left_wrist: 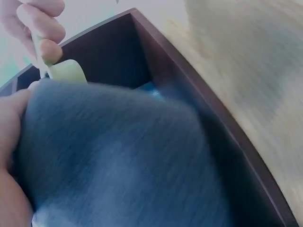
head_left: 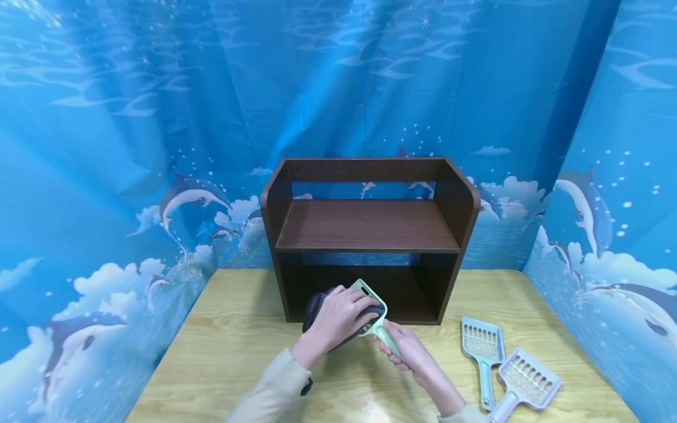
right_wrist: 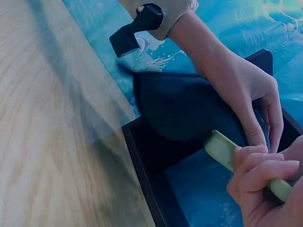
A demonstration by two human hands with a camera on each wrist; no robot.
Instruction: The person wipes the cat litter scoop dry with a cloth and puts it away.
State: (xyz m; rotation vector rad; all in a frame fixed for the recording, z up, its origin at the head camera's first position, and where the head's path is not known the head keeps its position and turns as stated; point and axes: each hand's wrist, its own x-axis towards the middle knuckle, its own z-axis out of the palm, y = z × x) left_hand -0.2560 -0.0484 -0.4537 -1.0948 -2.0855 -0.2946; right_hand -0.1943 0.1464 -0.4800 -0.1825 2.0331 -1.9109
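A light green litter scoop [head_left: 389,341] is tilted over the tabletop, in front of the lower shelf opening. My right hand [head_left: 412,351] grips its handle, fingers curled round it. A dark blue-grey cloth [left_wrist: 118,151] is bunched in my left hand [head_left: 341,314], which holds it against the scoop's slotted head. Part of the head is hidden by the cloth and fingers. In the right wrist view, the cloth [right_wrist: 184,106] hangs wide below the left hand [right_wrist: 251,94], beside the scoop's green edge [right_wrist: 221,150].
Behind the hands stands a dark brown two-tier shelf [head_left: 367,226] on the wood-grain table [head_left: 211,346]. At the right lie a light blue litter scoop [head_left: 485,379] and a pale lilac one [head_left: 506,405], close together. Blue ocean-print curtains [head_left: 338,82] surround the table.
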